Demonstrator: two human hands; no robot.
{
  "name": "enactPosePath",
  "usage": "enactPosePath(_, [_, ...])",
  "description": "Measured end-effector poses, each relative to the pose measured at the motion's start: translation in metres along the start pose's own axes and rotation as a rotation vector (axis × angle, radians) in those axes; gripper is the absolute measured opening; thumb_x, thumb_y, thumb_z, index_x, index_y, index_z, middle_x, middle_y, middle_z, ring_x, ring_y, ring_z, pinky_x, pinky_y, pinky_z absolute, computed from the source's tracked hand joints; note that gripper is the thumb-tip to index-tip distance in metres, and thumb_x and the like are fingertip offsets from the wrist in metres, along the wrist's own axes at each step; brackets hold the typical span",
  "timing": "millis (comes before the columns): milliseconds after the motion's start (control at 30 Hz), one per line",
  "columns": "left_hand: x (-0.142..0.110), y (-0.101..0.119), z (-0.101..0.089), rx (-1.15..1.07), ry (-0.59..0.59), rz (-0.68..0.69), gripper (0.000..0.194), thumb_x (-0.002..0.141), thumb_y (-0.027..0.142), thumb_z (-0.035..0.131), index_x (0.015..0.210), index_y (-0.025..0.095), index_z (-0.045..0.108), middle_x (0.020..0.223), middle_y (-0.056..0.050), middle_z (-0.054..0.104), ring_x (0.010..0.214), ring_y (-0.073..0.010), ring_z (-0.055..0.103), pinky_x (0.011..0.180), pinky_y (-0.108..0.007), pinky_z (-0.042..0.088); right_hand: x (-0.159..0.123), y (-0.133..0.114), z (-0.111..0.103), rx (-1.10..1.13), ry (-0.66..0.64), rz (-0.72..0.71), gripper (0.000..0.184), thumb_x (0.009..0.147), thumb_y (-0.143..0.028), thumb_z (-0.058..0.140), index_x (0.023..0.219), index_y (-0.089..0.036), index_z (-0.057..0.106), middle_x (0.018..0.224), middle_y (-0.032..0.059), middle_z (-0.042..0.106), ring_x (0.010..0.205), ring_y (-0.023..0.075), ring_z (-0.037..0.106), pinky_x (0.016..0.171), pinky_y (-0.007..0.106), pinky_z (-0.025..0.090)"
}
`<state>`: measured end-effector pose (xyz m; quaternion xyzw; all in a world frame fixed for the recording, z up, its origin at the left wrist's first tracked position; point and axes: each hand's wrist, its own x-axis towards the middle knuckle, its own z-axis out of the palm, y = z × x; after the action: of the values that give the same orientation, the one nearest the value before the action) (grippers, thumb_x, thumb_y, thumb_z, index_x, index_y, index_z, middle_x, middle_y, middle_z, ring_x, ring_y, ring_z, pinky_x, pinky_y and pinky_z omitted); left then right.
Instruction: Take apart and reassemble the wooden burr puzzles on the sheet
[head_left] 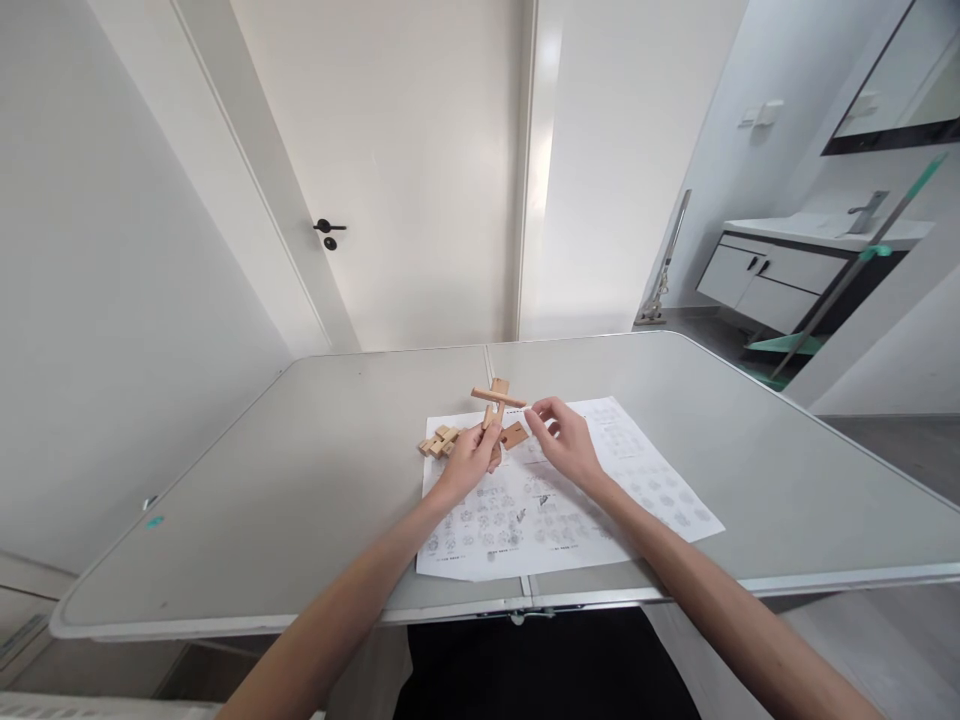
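My left hand is closed around a few joined wooden puzzle pieces, held up over the printed paper sheet. A long thin wooden bar crosses the held pieces, its right end pointing toward my right hand. The fingers of that hand are curved and apart, close to the bar's end; whether they touch it I cannot tell. A flat brown wooden piece shows between the two hands. Just left of my left hand, several loose wooden blocks lie in a cluster at the sheet's edge.
The grey folding table has a seam down its middle. Beyond it stands a white door with a black handle. At the right are a washbasin cabinet, a mop and a green-ended pole.
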<state>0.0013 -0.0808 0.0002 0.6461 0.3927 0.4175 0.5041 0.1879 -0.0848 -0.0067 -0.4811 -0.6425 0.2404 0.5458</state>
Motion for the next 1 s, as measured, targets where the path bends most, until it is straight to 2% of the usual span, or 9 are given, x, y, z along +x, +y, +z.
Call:
enactPosePath(67, [0.001,-0.001,0.0,0.04,0.018,0.031,0.051,0.097,0.066,0.047,0.073,0.021,0.042,0.051,0.006,0.04,0.047,-0.0092,0.037,0.051,-0.026,0.032,-0.003,-0.003,0.001,0.054,-0.168,0.027,0.041,0.098,-0.061,0.052,0.085,-0.023,0.06,0.072,0.0028,0.066,0.061,0.018,0.06,0.059,0.032,0.047])
enactPosePath(133, [0.001,-0.002,-0.001,0.083,0.034,0.054,0.051,0.098,0.064,0.046,0.073,0.021,0.043,0.051,0.006,0.042,0.047,-0.0095,0.039,0.051,-0.026,0.034,-0.005,-0.006,0.002,0.107,-0.302,0.04,0.041,0.097,-0.061,0.054,0.084,-0.023,0.061,0.066,0.0004,0.063,0.054,0.0157,0.055,0.056,0.031,0.045])
enactPosePath(267, [0.0,-0.001,-0.001,0.129,0.052,0.056,0.048,0.1,0.063,0.045,0.08,0.019,0.051,0.055,0.004,0.05,0.047,-0.0101,0.045,0.052,-0.025,0.037,-0.005,-0.011,0.0,0.227,-0.375,0.059,0.039,0.096,-0.06,0.058,0.089,-0.023,0.064,0.061,-0.002,0.06,0.049,0.014,0.052,0.052,0.03,0.043])
enactPosePath(433, [0.001,-0.003,-0.004,0.165,0.074,0.041,0.051,0.101,0.062,0.042,0.111,0.017,0.064,0.076,-0.002,0.068,0.048,-0.0111,0.059,0.053,-0.024,0.043,0.003,-0.01,-0.01,0.424,-0.278,0.09,0.037,0.095,-0.059,0.062,0.086,-0.023,0.061,0.06,-0.003,0.058,0.047,0.0132,0.049,0.049,0.029,0.039])
enactPosePath(633, [0.002,-0.01,-0.007,0.345,0.001,0.047,0.052,0.103,0.059,0.038,0.106,0.017,0.068,0.086,-0.004,0.072,0.046,-0.0098,0.057,0.052,-0.024,0.044,0.014,0.002,-0.018,0.656,-0.02,0.153,0.038,0.092,-0.056,0.068,0.075,-0.023,0.059,0.062,-0.0028,0.052,0.048,0.0116,0.044,0.048,0.029,0.033])
enactPosePath(767, [-0.002,-0.008,-0.008,0.554,-0.054,0.117,0.047,0.104,0.052,0.038,0.099,0.018,0.071,0.07,-0.001,0.067,0.055,-0.0134,0.057,0.057,-0.025,0.04,0.019,0.006,-0.022,0.664,0.114,0.203,0.043,0.088,-0.058,0.072,0.07,-0.023,0.056,0.066,-0.0024,0.048,0.054,0.0123,0.042,0.052,0.029,0.037])
enactPosePath(900, [-0.005,-0.005,-0.01,0.667,-0.161,0.148,0.047,0.104,0.048,0.037,0.088,0.019,0.071,0.06,0.0,0.059,0.053,-0.0153,0.052,0.057,-0.027,0.035,0.022,0.008,-0.025,0.562,0.173,0.207,0.047,0.086,-0.064,0.07,0.07,-0.024,0.051,0.069,-0.0011,0.044,0.064,0.0162,0.045,0.061,0.031,0.043])
enactPosePath(1000, [-0.006,-0.005,-0.011,0.718,-0.228,0.162,0.045,0.104,0.045,0.038,0.086,0.02,0.07,0.06,0.0,0.058,0.054,-0.0162,0.052,0.058,-0.027,0.034,0.022,0.008,-0.024,0.473,0.125,0.215,0.049,0.087,-0.067,0.062,0.07,-0.025,0.046,0.072,0.0005,0.044,0.069,0.0194,0.047,0.064,0.033,0.044])
